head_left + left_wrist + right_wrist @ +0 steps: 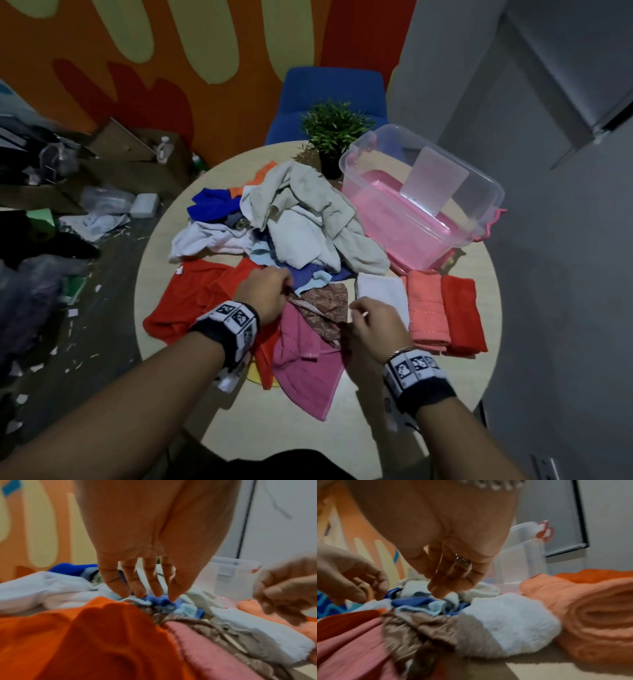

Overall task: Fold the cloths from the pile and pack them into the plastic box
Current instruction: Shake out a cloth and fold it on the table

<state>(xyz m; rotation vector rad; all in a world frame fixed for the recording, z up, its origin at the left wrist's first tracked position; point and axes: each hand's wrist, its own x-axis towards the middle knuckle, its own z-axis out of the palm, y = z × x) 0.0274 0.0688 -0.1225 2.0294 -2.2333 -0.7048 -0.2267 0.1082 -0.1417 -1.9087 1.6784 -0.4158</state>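
Head view shows a round table carrying everything, with the pile of cloths at its middle as the landmark. The pile is a loose heap of grey-white, blue and orange pieces, probably dumped there so any one can be pulled toward the person. Right of the pile and beyond it stands the clear plastic box, lid off, its pink floor bare apart from an upright divider; it sits close enough to load without reaching across the heap. Near of the box and right of the pile, three folded cloths lie side by side: a white towel, a salmon towel and a red-orange towel, seemingly staged for packing. On the near side of the pile, a brown patterned cloth lies over a pink cloth, which overhangs the table's near edge. The left hand has its fingertips down at that brown cloth's far corner; whether it pinches the corner I cannot tell. The right hand hovers at the near corner with fingers loosely curled, its grip equally unclear. Bare tabletop is scarce, mostly the near right rim.
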